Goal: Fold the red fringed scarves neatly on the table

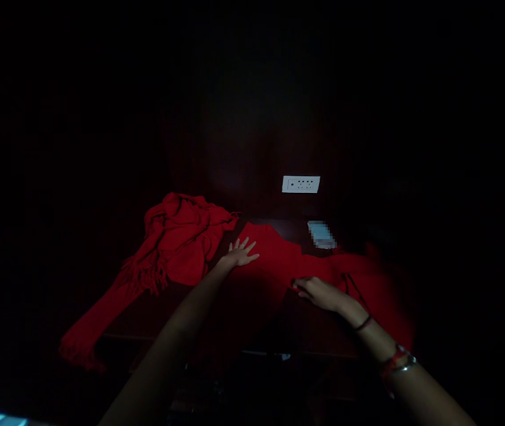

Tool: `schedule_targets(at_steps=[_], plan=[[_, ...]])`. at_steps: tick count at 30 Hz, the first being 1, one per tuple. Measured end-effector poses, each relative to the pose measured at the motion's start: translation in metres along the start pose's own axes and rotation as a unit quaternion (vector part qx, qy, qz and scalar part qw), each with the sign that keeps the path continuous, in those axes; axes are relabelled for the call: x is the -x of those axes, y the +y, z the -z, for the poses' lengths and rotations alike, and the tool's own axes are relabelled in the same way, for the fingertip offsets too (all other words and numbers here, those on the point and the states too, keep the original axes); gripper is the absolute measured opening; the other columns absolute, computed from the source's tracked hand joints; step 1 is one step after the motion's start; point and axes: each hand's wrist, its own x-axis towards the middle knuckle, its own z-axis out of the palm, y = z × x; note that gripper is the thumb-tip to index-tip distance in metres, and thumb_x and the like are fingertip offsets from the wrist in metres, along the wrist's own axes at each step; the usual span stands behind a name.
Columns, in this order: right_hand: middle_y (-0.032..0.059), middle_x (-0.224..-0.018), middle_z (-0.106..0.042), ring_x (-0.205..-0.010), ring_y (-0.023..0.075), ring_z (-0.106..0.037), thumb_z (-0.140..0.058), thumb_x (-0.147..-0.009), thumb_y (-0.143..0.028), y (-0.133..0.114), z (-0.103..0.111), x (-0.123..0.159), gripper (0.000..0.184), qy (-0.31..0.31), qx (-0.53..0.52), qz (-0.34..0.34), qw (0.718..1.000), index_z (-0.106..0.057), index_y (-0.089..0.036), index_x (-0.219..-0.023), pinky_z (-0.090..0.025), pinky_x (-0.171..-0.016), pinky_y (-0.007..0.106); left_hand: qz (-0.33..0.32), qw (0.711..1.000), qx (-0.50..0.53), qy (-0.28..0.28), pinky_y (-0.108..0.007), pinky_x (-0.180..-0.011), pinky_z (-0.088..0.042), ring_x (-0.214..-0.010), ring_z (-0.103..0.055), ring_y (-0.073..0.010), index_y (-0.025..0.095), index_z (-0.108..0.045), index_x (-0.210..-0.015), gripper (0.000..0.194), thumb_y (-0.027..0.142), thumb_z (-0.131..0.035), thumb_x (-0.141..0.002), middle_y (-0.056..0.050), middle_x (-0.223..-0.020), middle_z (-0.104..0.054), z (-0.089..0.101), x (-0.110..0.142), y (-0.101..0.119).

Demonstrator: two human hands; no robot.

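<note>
Our hands work over the dark surface (290,227): the left hand (242,254) lies spread flat on the red cloth (274,254), the right hand (314,289) curls at its right edge, and we cannot tell whether it pinches any. The cloth lies between and beyond them, its long axis seemingly toward our right, its ends lost in shadow. Left of our left hand sits a rumpled red heap (185,228).
</note>
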Motion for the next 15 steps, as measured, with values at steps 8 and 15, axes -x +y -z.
schedule_targets(at_steps=[8,15], plan=[[0.0126,-0.115,-0.047,-0.104,0.0218,-0.041,-0.034,-0.081,-0.045,0.016,0.019,-0.066,0.047,0.144,0.066,-0.118,0.980,-0.043,-0.018,-0.117,-0.034,-0.083,0.034,-0.037,0.995,0.003,0.089,-0.049,-0.096,-0.011,-0.124,-0.005,-0.0309,0.033,-0.019,-0.129,0.059,0.058,-0.028,-0.077,-0.001,-0.138,-0.009,-0.011,0.002,0.009],[0.0082,-0.133,-0.025,-0.119,0.0272,-0.022,-0.020,-0.079,-0.056,0.041,-0.037,-0.070,0.056,0.080,0.100,-0.220,0.967,-0.026,-0.029,-0.128,-0.021,-0.091,0.045,-0.052,0.992,-0.006,0.114,-0.044,-0.098,-0.011,-0.124,-0.009,-0.0289,0.033,-0.022,-0.128,0.061,0.062,-0.029,-0.075,0.000,-0.137,-0.018,-0.019,0.005,0.002]])
